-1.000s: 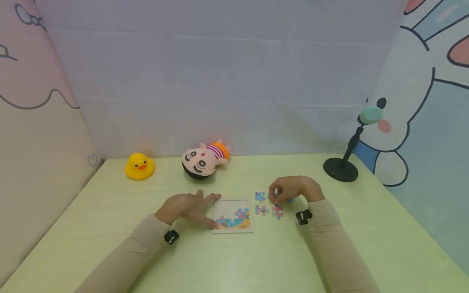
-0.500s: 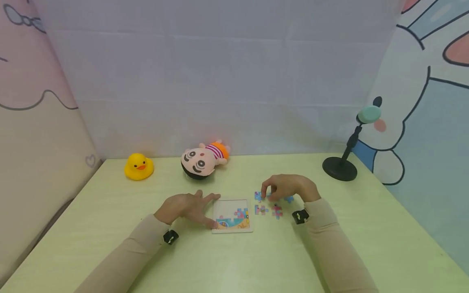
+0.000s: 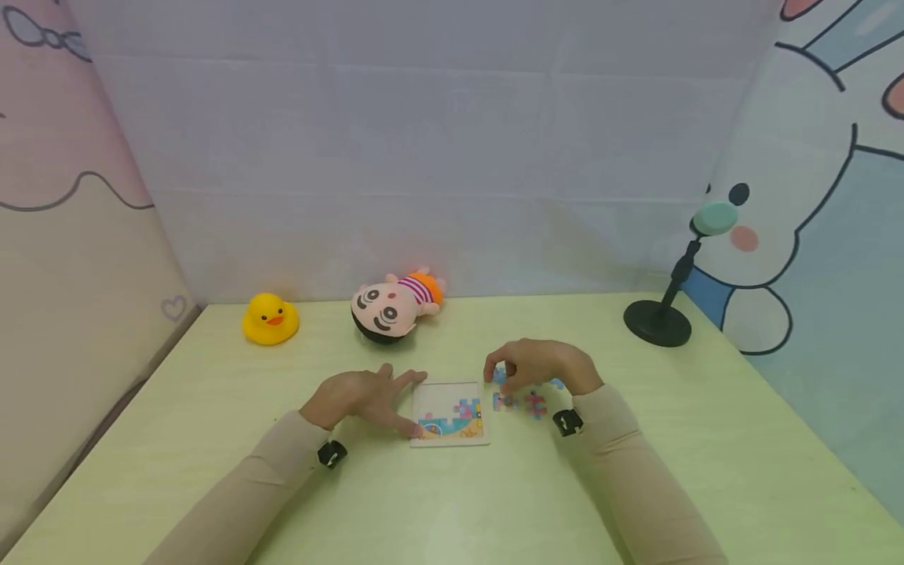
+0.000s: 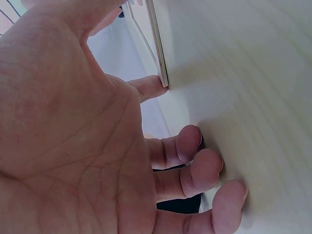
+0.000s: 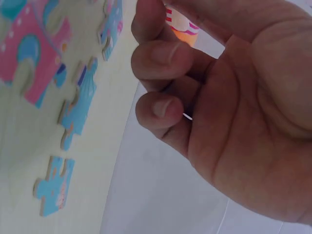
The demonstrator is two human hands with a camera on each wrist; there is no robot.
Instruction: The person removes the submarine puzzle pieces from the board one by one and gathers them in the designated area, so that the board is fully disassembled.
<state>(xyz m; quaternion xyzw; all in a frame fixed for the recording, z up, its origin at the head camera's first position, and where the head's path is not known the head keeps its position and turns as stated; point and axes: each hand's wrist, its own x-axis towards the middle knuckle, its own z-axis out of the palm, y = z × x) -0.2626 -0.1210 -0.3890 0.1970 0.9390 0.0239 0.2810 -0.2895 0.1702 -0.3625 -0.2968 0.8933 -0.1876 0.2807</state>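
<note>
My left hand [image 3: 363, 400] spreads along the left side of a small jigsaw puzzle tray [image 3: 434, 399], index finger at the far corner and thumb at the near one. The left wrist view shows the index fingertip touching the tray's corner [image 4: 163, 80], other fingers resting on the table. The tray bears joined pieces along its bottom and right. My right hand [image 3: 540, 365] hovers just right of the tray, its fingers loosely bent around a blue puzzle piece [image 3: 499, 375]. In the right wrist view that piece [image 5: 113, 27] lies on the table beside the fingers; no held piece shows.
Other loose pieces lie under and near the right hand: a pink piece [image 3: 502, 402], a pink-red piece [image 3: 535, 405] and a blue piece [image 5: 54, 187]. Farther back are a yellow duck [image 3: 271, 319], a plush doll [image 3: 395, 306] and a black-based stand [image 3: 658, 322].
My right hand has moved left over the loose pieces, from the middle of them to the blue one nearest the tray. The left hand keeps its place at the tray.
</note>
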